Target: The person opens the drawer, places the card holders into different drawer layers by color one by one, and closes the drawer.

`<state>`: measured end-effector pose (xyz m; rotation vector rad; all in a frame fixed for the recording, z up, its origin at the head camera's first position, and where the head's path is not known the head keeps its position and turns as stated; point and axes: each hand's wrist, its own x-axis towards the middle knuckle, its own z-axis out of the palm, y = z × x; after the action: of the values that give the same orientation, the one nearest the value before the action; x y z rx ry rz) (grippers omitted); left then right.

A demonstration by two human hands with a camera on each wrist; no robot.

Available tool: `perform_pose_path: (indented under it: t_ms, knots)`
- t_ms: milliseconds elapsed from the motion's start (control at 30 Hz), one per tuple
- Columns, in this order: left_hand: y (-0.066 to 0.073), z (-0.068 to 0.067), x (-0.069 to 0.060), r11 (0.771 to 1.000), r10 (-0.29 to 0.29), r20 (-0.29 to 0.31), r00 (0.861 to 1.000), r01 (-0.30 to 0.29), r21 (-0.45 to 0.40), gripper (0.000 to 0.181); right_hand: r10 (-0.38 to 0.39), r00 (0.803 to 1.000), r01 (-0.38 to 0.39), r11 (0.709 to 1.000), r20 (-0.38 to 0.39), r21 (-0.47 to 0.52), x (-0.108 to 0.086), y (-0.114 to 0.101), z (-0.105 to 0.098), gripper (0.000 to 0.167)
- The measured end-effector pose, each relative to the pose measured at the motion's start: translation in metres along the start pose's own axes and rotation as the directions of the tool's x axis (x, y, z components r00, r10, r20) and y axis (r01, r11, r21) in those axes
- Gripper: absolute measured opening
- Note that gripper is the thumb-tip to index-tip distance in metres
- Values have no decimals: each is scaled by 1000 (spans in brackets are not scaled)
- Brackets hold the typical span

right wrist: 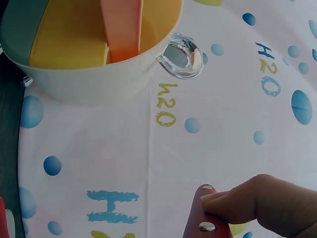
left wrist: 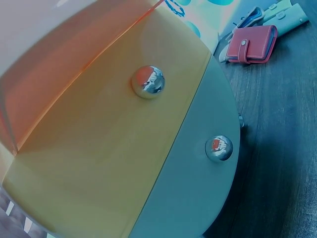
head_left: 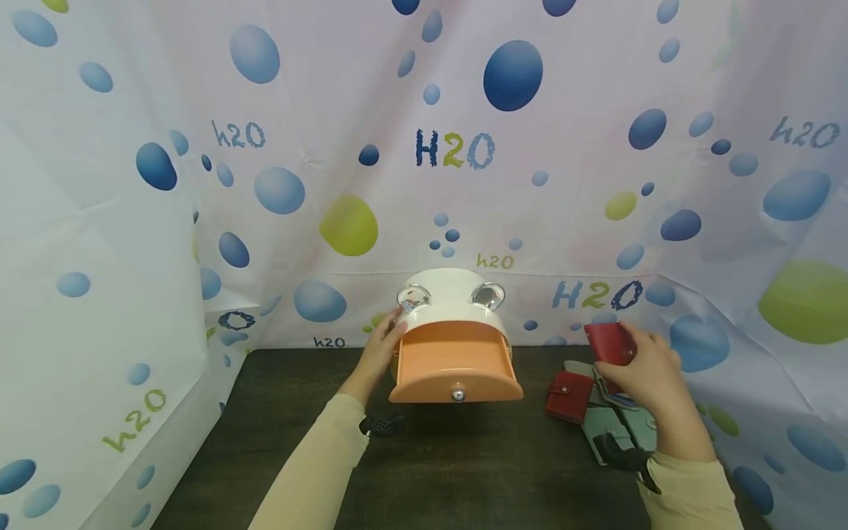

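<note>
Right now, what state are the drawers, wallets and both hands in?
Orange drawer, pulled open
Yellow drawer, closed
Green drawer, closed
Left hand, touching the side of the white cabinet
Right hand, holding a wallet
Held red wallet, raised; clasp unclear
Strapped red wallet, lying closed, strap fastened
Green wallets, heaped together; fastenings unclear

Pale cream sleeves (both plain) and small black wrist-worn devices.

A red wallet lies beyond silver-knobbed yellow and teal drawers.
</note>
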<state>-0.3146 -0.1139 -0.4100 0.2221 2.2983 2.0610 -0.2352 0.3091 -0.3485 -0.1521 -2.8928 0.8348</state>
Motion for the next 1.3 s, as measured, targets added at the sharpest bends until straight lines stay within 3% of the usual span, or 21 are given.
perform_pose_path:
  t_ms: [367,600,733,967,1067,1133,1300]
  knots:
    - [0,0,1,1000,0,1,1000,0,14,59,-95,995,96,995,-27,8,3,-24,-9,93]
    - [-28,-1,17,1000,21,-15,1000,-21,-16,60,-156,986,158,987,-61,25,7,-39,-14,91]
    - [-35,2,19,999,52,-38,998,-52,0,58,-185,980,188,982,-68,26,8,-47,-17,92]
    - [-35,3,18,998,59,-53,997,-58,19,59,-238,969,240,970,-60,31,11,-66,-21,91]
    - [-34,2,18,999,51,-38,998,-51,2,59,-254,966,256,966,-47,32,12,-75,-21,92]
    - [-25,1,14,999,47,-21,999,-47,2,59,-264,964,265,964,-36,31,13,-80,-20,91]
    - [-28,1,15,999,54,-22,998,-54,8,59,-292,956,292,956,-12,30,16,-88,-18,89]
